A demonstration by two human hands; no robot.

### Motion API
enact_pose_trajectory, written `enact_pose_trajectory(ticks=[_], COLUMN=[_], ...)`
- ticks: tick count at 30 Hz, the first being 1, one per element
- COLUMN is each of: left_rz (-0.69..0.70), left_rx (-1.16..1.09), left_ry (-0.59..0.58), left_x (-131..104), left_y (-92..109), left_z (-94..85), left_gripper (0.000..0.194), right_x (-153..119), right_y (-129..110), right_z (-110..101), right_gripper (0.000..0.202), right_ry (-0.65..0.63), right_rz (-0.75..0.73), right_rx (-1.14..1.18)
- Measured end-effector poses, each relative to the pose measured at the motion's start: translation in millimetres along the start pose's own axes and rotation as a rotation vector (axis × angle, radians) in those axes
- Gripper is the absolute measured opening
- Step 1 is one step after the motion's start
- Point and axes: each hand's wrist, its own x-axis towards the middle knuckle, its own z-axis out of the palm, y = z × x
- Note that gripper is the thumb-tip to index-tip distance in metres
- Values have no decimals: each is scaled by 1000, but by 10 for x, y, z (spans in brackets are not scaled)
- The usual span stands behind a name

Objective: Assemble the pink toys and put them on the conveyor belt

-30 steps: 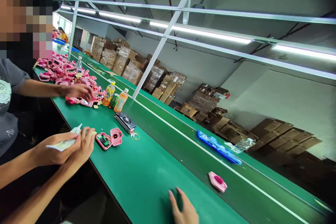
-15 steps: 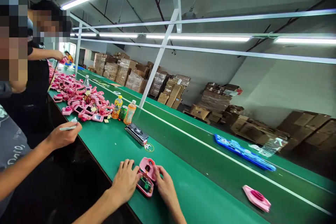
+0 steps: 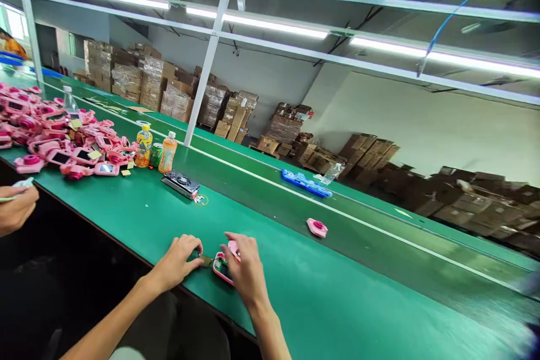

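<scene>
An opened pink camera-like toy [image 3: 223, 271] lies on the green table, its green circuit board showing. My left hand [image 3: 179, 261] pinches a small flat brownish piece [image 3: 206, 260] just left of the toy. Over the toy's right side lies my right hand [image 3: 247, 270], its fingers spread and touching the pink shell, part of which it hides. Behind them sits a black and silver boxy item [image 3: 181, 184] with a yellow-rimmed round tag [image 3: 201, 199].
A heap of pink toys [image 3: 59, 129] fills the left side, beside bottles [image 3: 167, 152] and a green can [image 3: 156, 154]. Another person's hand [image 3: 17, 208] is at the left edge. A pink piece [image 3: 316, 228] and a blue tray [image 3: 306, 183] lie to the right.
The view has swung right. My left hand has come off the toy and now pinches the small flat piece. My right hand has moved over the toy from its right side.
</scene>
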Motion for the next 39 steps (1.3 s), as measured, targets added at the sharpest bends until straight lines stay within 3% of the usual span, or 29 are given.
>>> enact_pose_trajectory(ticks=[3, 8, 15, 26, 32, 39], left_rz=[-41, -80, -80, -53, -94, -145], left_rx=[-155, -320, -258, -179, -207, -460], left_ry=[55, 140, 159, 155, 176, 46], left_x=[104, 215, 68, -16, 48, 149], left_y=[-41, -41, 51, 167, 115, 72], left_z=[80, 288, 364, 316, 323, 204], left_gripper=[29, 62, 53, 43, 44, 56], right_x=[126, 199, 124, 340, 129, -76], right_y=[-252, -283, -305, -267, -336, -337], right_z=[252, 379, 234, 61, 188, 197], right_gripper=[25, 27, 15, 15, 23, 31], right_ry=[-255, -176, -111, -371, -320, -299], right_rz=[-92, 44, -13, -153, -173, -302], right_rx=[104, 232, -35, -151, -211, -72])
